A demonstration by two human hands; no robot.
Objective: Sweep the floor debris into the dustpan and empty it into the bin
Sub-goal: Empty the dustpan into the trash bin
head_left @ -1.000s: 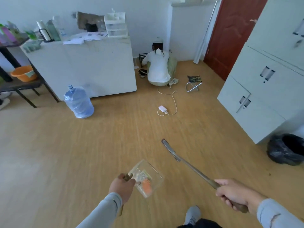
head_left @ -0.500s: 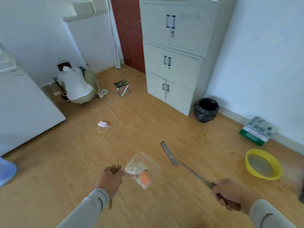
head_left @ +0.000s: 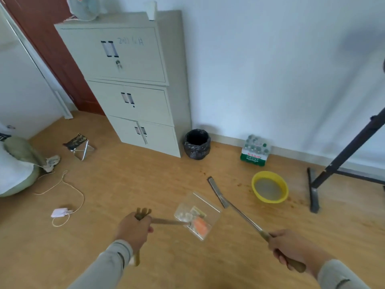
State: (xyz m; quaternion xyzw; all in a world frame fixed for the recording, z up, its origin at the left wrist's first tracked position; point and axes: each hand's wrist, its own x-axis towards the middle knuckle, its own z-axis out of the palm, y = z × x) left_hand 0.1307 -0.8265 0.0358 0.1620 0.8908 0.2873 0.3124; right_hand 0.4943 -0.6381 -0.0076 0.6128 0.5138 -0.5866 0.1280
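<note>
Wood-laminate floor point(head_left: 145, 184), white wall, grey filing cabinet point(head_left: 133, 84) beside a red door. Bin point(head_left: 196, 143), black-bagged, stands on the floor against the cabinet's right side, well ahead of the person. Left hand point(head_left: 133, 231) has its fingers curled round the handle of the clear dustpan point(head_left: 198, 215), held above the floor; debris point(head_left: 199, 223) sits inside it, white bits plus an orange piece. Right hand point(head_left: 290, 248) grips the handle of the broom stick point(head_left: 235, 207), fingers wrapped tight, its flat far end pointing up toward the bin.

Judgement: sweeping looks done, carry-and-dump is left. Risks: pan appears tilted, so debris could slide off the open lip on the way. Bin mouth is small, so a sloppy tip may scatter bits beside it. Yellow basin point(head_left: 269, 187) with water and white cable point(head_left: 68, 190) lie on the floor near the path; trip or splash possible.
</note>
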